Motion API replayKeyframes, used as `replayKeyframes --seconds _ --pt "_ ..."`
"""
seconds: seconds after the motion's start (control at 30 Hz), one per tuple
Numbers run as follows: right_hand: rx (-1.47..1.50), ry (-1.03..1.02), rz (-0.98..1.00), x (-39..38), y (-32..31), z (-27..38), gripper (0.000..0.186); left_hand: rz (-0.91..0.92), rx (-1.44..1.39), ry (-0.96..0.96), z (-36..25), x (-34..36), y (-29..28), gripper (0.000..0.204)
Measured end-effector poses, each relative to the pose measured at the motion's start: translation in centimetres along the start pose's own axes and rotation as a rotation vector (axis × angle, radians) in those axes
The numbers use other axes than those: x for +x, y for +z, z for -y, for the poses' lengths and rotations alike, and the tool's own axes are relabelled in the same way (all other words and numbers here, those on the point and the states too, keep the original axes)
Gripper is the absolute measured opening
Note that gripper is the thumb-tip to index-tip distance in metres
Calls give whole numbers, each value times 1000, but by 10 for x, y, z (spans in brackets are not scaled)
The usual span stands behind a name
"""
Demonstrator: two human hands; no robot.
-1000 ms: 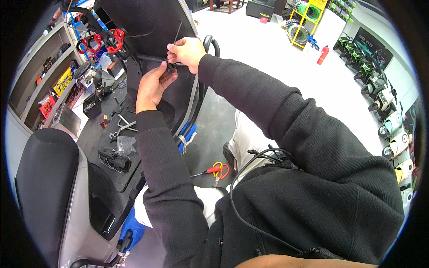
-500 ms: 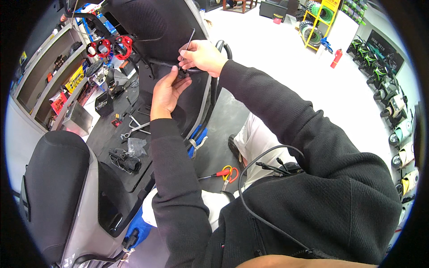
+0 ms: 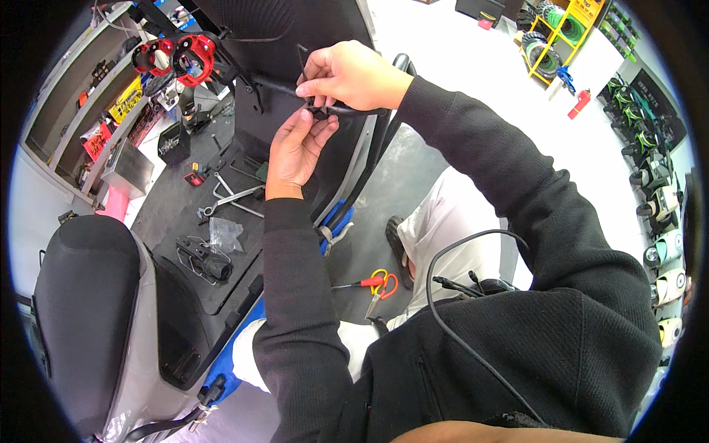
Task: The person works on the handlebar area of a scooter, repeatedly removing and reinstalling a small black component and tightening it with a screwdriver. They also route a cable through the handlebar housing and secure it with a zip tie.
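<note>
My right hand (image 3: 347, 77) pinches a thin dark hex key (image 3: 301, 56), its bent end sticking up past the fingers. Just below it, the fingertips of my left hand (image 3: 298, 151) close on a small black part (image 3: 319, 113) at a black tubular bar (image 3: 358, 111). That part is mostly covered by my fingers, and I cannot make out where the key's lower end sits. The bar runs across the front of a large black scooter panel (image 3: 295, 29). Red and black ring-shaped holders (image 3: 193, 60) hang on the scooter, left of my hands.
On the dark footboard lie wrenches (image 3: 229, 198), a clear plastic bag (image 3: 225, 235) and a black wire-framed part (image 3: 203, 258). A black seat (image 3: 88, 288) is at left. Scissors (image 3: 382, 284) and a red-handled screwdriver (image 3: 362, 283) lie low beside my leg. Shelves (image 3: 74, 111) stand at far left.
My view has shifted closer to the bar. The hex key has swung from leaning right to leaning slightly left, and my left fingers have closed on the small black part.
</note>
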State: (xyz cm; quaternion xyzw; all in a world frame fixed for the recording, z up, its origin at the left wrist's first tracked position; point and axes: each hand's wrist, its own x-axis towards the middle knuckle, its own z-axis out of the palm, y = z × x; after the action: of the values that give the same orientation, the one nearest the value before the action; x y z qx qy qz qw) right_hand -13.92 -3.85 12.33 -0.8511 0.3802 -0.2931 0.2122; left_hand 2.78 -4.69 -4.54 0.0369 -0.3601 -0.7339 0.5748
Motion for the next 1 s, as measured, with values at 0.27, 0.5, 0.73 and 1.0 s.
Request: replayKeyframes --seconds 0.27,0.5,0.73,1.0 --pt "19 -33 -152 1 17 -11 30 -13 -66 53 15 5 -3 32" --pt "216 -24 124 5 -2 -12 23 -31 -8 19 5 4 -1 35" --pt "47 -62 -35 1 11 -16 22 -44 -48 19 7 3 3 34" --pt "27 -18 -155 2 19 -16 32 -30 -8 -5 3 2 4 32"
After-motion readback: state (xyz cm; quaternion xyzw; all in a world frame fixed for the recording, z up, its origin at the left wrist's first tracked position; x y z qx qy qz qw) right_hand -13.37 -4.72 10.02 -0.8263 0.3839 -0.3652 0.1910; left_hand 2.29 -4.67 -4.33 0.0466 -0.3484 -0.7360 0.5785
